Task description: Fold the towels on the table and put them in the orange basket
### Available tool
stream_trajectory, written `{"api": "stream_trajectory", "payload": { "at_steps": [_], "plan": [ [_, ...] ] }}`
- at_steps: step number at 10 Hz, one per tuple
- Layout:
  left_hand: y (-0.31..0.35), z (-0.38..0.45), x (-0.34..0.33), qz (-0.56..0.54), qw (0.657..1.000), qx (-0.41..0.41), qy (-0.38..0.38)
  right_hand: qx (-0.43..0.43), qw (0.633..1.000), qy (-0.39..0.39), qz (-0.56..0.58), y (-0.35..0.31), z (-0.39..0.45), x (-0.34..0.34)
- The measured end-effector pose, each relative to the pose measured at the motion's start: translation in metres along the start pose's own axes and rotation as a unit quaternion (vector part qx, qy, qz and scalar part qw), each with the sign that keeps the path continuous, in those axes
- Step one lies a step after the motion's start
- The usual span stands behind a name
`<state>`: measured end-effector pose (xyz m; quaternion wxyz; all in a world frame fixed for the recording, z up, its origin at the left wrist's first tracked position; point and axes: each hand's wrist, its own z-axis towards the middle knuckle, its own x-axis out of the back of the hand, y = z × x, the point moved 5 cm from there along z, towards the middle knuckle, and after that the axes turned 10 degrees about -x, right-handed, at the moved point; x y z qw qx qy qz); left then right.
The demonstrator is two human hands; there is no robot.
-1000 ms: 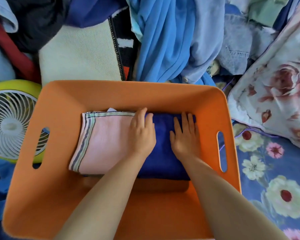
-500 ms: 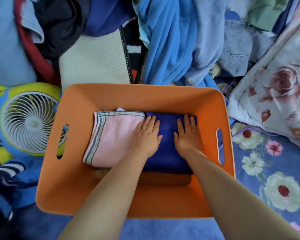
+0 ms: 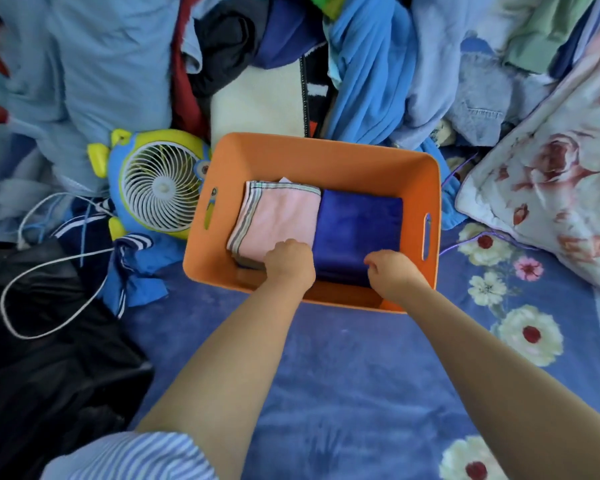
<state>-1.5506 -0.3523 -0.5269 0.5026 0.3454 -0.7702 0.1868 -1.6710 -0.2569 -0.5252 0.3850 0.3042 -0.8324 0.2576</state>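
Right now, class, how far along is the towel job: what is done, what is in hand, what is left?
Done: the pink towel and blue towel lie folded side by side in the basket. In hand: the left hand and right hand sit curled at the towels' near edges; grip unclear. Left: nothing certain; the heap behind may hide more towels.

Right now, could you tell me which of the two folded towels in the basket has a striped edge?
The pink towel, on the left in the orange basket; the dark blue towel beside it is plain.
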Motion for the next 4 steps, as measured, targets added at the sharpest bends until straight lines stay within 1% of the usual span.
{"api": "stream_trajectory", "payload": {
  "at_steps": [1, 2, 3, 4],
  "plan": [
    [0.003, -0.035, -0.004, -0.036, 0.998, 0.042, -0.012, 0.023, 0.998, -0.056, -0.020, 0.003, -0.037, -0.007],
    [0.011, -0.058, 0.000, -0.065, 0.998, 0.001, 0.017, 0.032, 0.994, -0.086, -0.052, 0.006, -0.061, -0.014],
    [0.023, -0.082, 0.002, -0.032, 0.994, -0.099, 0.027, 0.031, 0.997, -0.068, -0.012, 0.011, -0.083, -0.011],
    [0.017, -0.093, -0.004, -0.046, 0.996, -0.081, 0.009, 0.041, 0.998, -0.012, 0.049, 0.017, -0.100, 0.009]
  ]
}}
